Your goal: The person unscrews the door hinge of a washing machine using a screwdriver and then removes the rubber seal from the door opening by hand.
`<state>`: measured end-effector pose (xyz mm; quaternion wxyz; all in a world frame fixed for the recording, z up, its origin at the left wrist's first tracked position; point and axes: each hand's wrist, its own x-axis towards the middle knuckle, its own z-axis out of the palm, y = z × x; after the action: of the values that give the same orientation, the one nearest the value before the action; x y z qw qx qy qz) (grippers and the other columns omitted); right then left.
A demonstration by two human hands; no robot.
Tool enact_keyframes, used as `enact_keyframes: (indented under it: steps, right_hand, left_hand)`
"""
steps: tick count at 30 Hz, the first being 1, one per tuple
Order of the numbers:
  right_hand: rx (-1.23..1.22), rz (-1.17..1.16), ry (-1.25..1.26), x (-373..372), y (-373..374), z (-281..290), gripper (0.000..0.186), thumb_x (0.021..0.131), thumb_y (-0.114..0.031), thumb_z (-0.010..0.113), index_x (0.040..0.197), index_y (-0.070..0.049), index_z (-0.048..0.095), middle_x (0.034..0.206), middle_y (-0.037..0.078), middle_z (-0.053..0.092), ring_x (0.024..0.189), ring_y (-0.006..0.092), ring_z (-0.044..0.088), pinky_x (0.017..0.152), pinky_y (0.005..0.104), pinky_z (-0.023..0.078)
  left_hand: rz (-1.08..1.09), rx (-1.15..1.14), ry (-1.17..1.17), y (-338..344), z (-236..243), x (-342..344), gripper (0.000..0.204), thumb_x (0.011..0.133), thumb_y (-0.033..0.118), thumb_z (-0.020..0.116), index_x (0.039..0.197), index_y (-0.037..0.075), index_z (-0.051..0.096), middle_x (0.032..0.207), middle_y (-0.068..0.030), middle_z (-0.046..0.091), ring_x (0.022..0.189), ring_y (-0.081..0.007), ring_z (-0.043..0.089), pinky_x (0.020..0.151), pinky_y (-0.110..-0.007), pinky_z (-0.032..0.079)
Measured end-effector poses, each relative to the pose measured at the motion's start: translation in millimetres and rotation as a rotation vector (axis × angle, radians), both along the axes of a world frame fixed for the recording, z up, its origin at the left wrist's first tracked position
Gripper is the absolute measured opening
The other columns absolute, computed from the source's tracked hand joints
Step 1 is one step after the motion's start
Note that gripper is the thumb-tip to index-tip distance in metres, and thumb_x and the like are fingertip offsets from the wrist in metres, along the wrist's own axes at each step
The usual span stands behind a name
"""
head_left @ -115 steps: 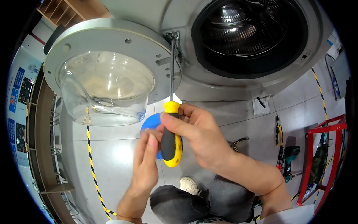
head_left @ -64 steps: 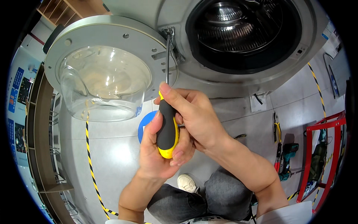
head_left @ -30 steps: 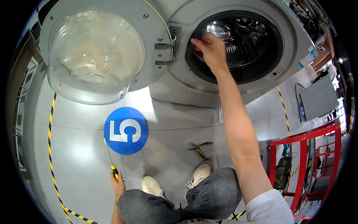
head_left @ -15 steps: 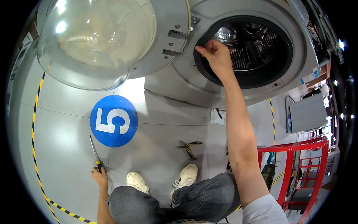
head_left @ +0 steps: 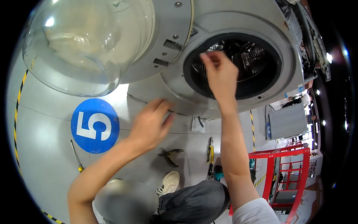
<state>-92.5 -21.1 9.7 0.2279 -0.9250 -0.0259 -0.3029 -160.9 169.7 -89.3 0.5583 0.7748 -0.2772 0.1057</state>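
A grey front-loading washing machine stands before me with its round door swung open to the left. My right hand is in front of the drum opening, thumb and fingers pinched together by the black rubber door gasket. Anything in that pinch is too small to make out. My left hand, smeared by motion, is raised below the door with thumb and fingers apart, holding nothing. On the floor lies a screwdriver, its handle end partly hidden by my left forearm.
Pliers lie on the floor near my shoe, with a yellow-and-black tool to their right. A red metal frame stands at the right. The clear door bowl juts out at upper left.
My left hand has let go of the screwdriver, leaving it on the floor, and has risen toward the machine. My right hand has drawn off the gasket's left edge. The view has shifted.
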Motion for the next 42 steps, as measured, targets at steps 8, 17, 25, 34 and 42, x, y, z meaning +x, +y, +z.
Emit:
enact_keyframes:
  steps: [8,17,25,34,42]
  right_hand:
    - [-0.903,0.319,-0.353,12,-1,76,0.020,0.073,-0.008,0.064,0.093,-0.006,0.062,0.094,0.006,0.056,0.090,0.0251,0.052,0.079,0.0373,0.040]
    - [-1.202,0.392,-0.238,24,-8,82,0.021,0.070,-0.003,0.057,0.090,-0.007,0.058,0.095,0.005,0.055,0.089,0.0234,0.052,0.080,0.0368,0.040]
    - [-1.300,0.446,-0.241,34,-8,86,0.019,0.070,-0.005,0.058,0.089,-0.007,0.058,0.090,0.004,0.054,0.083,0.0228,0.050,0.075,0.0365,0.038]
    - [-1.251,0.518,-0.340,37,-22,81,0.018,0.071,-0.006,0.057,0.089,-0.007,0.058,0.088,0.004,0.054,0.081,0.0239,0.050,0.073,0.0367,0.039]
    - [-1.356,0.446,-0.139,34,3,97,0.016,0.068,-0.005,0.061,0.083,-0.007,0.055,0.087,0.005,0.055,0.081,0.0244,0.051,0.072,0.0342,0.041]
  left_hand:
    - [0.488,-0.308,-0.206,-119,54,75,0.043,0.082,0.007,0.060,0.120,-0.002,0.042,0.118,-0.0197,0.046,0.103,-0.0398,0.048,0.085,-0.043,0.040]
    - [0.660,-0.306,-0.180,-134,27,85,0.030,0.080,0.003,0.060,0.109,0.000,0.050,0.104,-0.0139,0.052,0.095,-0.0335,0.052,0.081,-0.040,0.042]
    - [0.727,-0.372,-0.212,-142,20,93,0.021,0.079,0.002,0.059,0.099,0.001,0.054,0.099,-0.0129,0.054,0.088,-0.0320,0.053,0.076,-0.040,0.043]
    - [0.699,-0.543,-0.136,-145,27,101,0.008,0.085,0.006,0.056,0.092,0.002,0.056,0.083,-0.0128,0.058,0.079,-0.0333,0.054,0.073,-0.041,0.043]
    - [0.604,-0.587,-0.039,-139,32,99,0.008,0.085,0.005,0.056,0.088,0.000,0.060,0.081,-0.0151,0.061,0.078,-0.0352,0.058,0.069,-0.043,0.046]
